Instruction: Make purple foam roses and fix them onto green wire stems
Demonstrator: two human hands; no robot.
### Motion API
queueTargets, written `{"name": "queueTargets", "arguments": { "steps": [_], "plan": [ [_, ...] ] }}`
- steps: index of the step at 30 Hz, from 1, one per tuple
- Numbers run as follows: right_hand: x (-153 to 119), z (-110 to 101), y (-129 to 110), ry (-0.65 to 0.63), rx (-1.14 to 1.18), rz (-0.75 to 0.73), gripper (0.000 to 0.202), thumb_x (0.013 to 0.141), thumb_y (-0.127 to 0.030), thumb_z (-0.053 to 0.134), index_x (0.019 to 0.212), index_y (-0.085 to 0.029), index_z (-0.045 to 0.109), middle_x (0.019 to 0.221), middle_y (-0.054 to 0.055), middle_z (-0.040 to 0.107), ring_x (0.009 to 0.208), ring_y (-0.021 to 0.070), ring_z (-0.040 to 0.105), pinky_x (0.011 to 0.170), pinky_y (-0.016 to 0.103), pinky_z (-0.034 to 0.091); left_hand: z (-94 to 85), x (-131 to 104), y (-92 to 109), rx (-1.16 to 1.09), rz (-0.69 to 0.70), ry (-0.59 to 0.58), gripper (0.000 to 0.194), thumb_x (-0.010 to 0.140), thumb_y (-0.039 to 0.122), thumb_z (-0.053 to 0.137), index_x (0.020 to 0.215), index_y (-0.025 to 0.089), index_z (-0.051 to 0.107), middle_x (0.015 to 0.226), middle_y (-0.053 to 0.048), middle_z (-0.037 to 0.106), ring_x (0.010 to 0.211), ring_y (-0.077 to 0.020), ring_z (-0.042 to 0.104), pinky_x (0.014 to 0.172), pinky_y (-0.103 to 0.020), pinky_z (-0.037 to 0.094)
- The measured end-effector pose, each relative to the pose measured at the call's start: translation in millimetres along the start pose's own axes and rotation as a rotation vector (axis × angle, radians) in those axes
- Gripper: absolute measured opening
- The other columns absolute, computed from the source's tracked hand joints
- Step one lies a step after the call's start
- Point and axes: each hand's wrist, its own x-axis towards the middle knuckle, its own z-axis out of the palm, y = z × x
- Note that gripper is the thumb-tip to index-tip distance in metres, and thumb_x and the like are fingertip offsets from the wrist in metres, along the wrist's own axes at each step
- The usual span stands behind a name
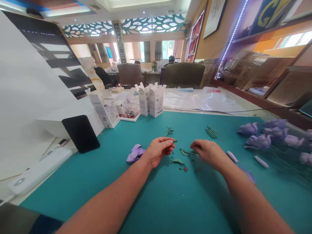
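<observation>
- Head camera has the left hand (159, 152) just left of the middle of the green desk (182, 201), grip narrow, thumb and finger pinching a small green piece (175, 141) that pokes out to the right.
- Spiky green sprig (170, 130) sits right beyond that hand, its stem running down toward the fingers. Can't tell if it's held too.
- Right hand (207, 152) is palm-down with its fingers bunched low, right by some green scraps (193, 152). Can't tell if the grip has anything in it, the fingers kinda hide it.
- Between the hands and a bit nearer there are two loose leaves (181, 161), plus a few red bits (185, 169).
- Purple petals (134, 154) are piled just left of the left hand.
- Bundle of green stems (211, 132) lies beyond the right hand, and two lilac rolls (232, 157) are to the right of it.
- Far right, a bunch of purple flowers (258, 141), kinda blurry.
- Left side's got a black tablet (81, 134) leaning on a white box, and more white cartons (156, 100) stand open along the back.
</observation>
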Motion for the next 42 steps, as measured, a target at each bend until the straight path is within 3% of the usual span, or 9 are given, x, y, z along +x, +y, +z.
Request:
{"name": "queueTargets", "arguments": {
  "steps": [5, 12, 20, 26, 34, 42],
  "plan": [
    [1.5, -2.7, 3.5, 0.033, -0.006, 0.115, 0.023, 0.081, -0.023, 0.048, 0.089, -0.025, 0.068, 0.087, 0.002, 0.071, 0.077, 0.0190, 0.061, 0.061, 0.026, 0.037, 0.0, 0.1, 0.7, -0.009, 0.001, 0.008, 0.018, 0.066, 0.020, 0.073, 0.081, 0.011, 0.066, 0.067, -0.002, 0.065, 0.054, -0.0060, 0.056, 0.055, -0.019, 0.043],
    [0.7, -8.0, 4.7, 0.063, -0.002, 0.192, 0.018, 0.078, -0.023, 0.050, 0.083, -0.024, 0.067, 0.077, 0.001, 0.069, 0.069, 0.0173, 0.059, 0.057, 0.026, 0.035, -2.0, 1.6, -0.7, -0.019, 0.006, -0.004, 0.016, 0.069, 0.018, 0.071, 0.081, 0.012, 0.064, 0.067, -0.002, 0.066, 0.055, -0.0067, 0.057, 0.056, -0.020, 0.044],
    [2.8, -3.0, 3.4, 0.049, -0.002, 0.090, 0.016, 0.079, -0.031, 0.053, 0.073, -0.023, 0.065, 0.071, 0.002, 0.066, 0.066, 0.0164, 0.056, 0.056, 0.025, 0.034, -1.9, 1.9, -1.3, -0.003, 0.005, 0.000, 0.016, 0.070, 0.021, 0.071, 0.080, 0.013, 0.063, 0.066, -0.001, 0.065, 0.053, -0.0061, 0.056, 0.053, -0.019, 0.042],
    [1.1, -1.5, -5.7, -0.014, 0.053, 0.051, 0.017, 0.077, -0.021, 0.052, 0.079, -0.024, 0.068, 0.078, 0.001, 0.069, 0.070, 0.0154, 0.059, 0.060, 0.024, 0.036, -0.8, 0.4, -1.8, 0.012, -0.028, -0.026, 0.018, 0.069, 0.022, 0.073, 0.079, 0.013, 0.062, 0.065, -0.001, 0.065, 0.052, -0.0060, 0.056, 0.054, -0.019, 0.043],
    [-5.2, 1.8, -31.8, -0.320, 0.150, 0.027, 0.008, 0.070, -0.022, 0.057, 0.074, -0.023, 0.064, 0.072, -0.001, 0.067, 0.062, 0.0130, 0.057, 0.052, 0.023, 0.033, -0.7, -0.2, -5.7, 0.053, -0.125, -0.100, 0.018, 0.069, 0.022, 0.073, 0.077, 0.013, 0.059, 0.064, -0.001, 0.064, 0.052, -0.0081, 0.057, 0.060, -0.025, 0.047],
    [-2.4, 15.5, -37.4, -0.277, 0.039, -0.029, 0.013, 0.069, -0.015, 0.054, 0.073, -0.023, 0.063, 0.074, 0.000, 0.067, 0.069, 0.0141, 0.056, 0.057, 0.023, 0.032, -1.6, 1.2, -9.7, 0.066, -0.139, -0.116, 0.022, 0.068, 0.024, 0.075, 0.078, 0.013, 0.059, 0.064, -0.002, 0.064, 0.053, -0.0080, 0.058, 0.063, -0.025, 0.049]
  ]
}}
